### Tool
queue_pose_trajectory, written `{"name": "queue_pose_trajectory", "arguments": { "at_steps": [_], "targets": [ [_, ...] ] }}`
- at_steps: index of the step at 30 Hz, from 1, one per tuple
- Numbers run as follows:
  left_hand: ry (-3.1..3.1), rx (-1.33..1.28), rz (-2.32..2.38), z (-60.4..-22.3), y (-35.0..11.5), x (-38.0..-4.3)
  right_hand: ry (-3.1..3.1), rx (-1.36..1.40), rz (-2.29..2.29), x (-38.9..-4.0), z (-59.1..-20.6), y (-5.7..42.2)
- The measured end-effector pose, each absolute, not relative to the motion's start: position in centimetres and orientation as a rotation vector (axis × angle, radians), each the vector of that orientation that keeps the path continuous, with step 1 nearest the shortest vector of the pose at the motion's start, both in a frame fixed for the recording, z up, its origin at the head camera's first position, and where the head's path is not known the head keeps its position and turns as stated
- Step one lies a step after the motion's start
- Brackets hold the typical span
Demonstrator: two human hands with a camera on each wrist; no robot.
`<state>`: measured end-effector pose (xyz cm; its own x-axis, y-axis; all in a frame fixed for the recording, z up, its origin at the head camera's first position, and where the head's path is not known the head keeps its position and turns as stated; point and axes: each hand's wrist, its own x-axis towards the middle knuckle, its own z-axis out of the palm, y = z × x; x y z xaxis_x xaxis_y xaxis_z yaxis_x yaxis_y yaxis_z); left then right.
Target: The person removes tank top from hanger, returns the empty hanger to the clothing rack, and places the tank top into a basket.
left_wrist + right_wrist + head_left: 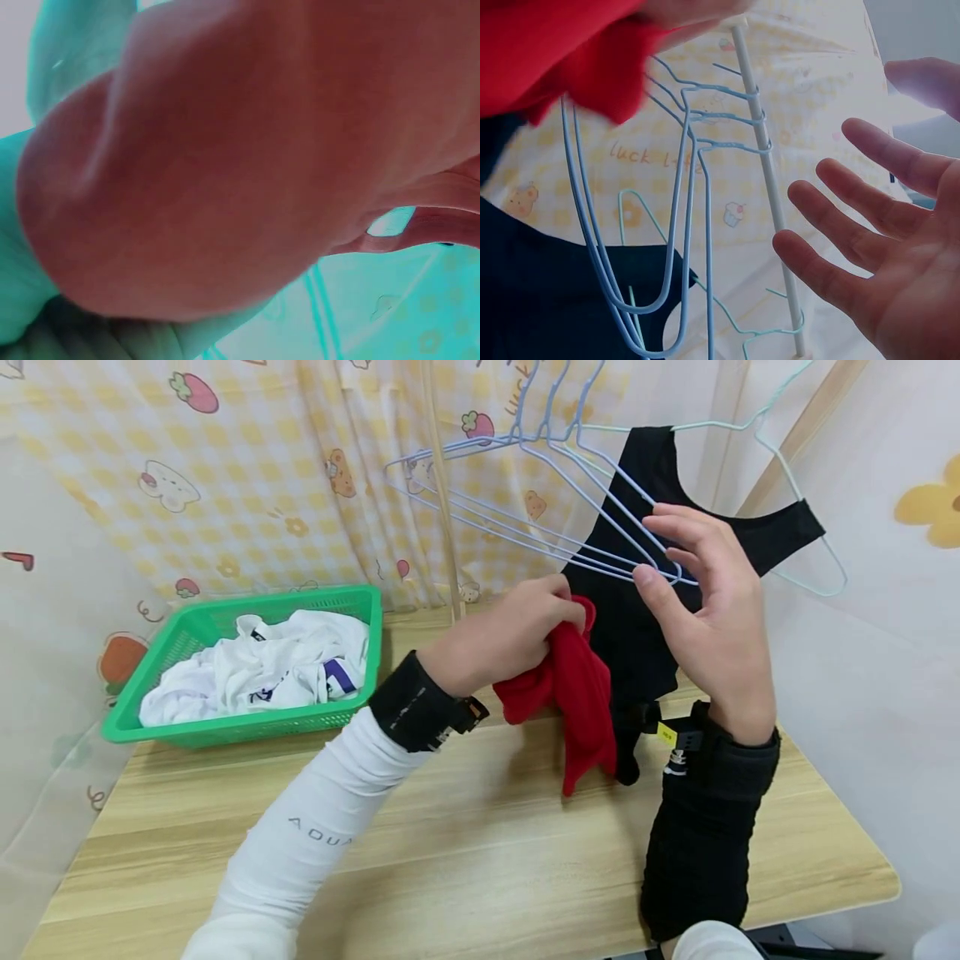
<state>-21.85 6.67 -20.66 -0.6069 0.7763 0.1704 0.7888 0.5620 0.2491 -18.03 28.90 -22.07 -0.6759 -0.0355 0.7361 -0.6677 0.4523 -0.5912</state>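
My left hand (517, 631) grips a bunched red garment (581, 685), which hangs down over the table. The same red cloth (225, 165) fills most of the left wrist view and hides much of that hand. My right hand (712, 610) is raised with its fingers spread, holding nothing; in the head view it overlaps the corner of three blue wire hangers (555, 439). The right wrist view has this hand (892, 217) apart from the hangers, which hook over a pale rod (767, 172). Behind, a black sleeveless top (637, 627) hangs on a mint-green hanger (783, 460).
A green plastic basket (225, 735) with white clothes (277, 664) stands at the left rear of the wooden table (480, 860). A thin upright pole (442, 493) rises at the back, before a yellow checked curtain (247, 468).
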Motion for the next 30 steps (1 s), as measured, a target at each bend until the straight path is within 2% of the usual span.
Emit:
{"name": "queue_pose_trajectory", "arguments": {
  "at_steps": [7, 13, 17, 24, 30],
  "targets": [
    [-2.564, -1.298, -0.632, -17.3, 3.6, -22.4, -2.038, 0.561, 1.265, -17.7, -22.0, 29.1],
    [-2.462, -1.101, -0.711, -13.2, -0.8, -22.6, -2.022, 0.602, 1.246, -18.2, -22.3, 29.4],
    [-2.478, -0.912, -0.720, -10.7, -4.4, -22.6, -2.026, 0.627, 1.219, -18.4, -22.3, 29.6],
    [-2.587, -0.496, -1.110, -8.0, -11.0, -23.8, -2.027, 0.626, 1.209, -18.7, -22.4, 29.7],
    [-2.666, -0.214, -1.057, -7.2, -16.5, -25.5, -2.029, 0.616, 1.204, -18.7, -22.4, 30.0]
  ]
}}
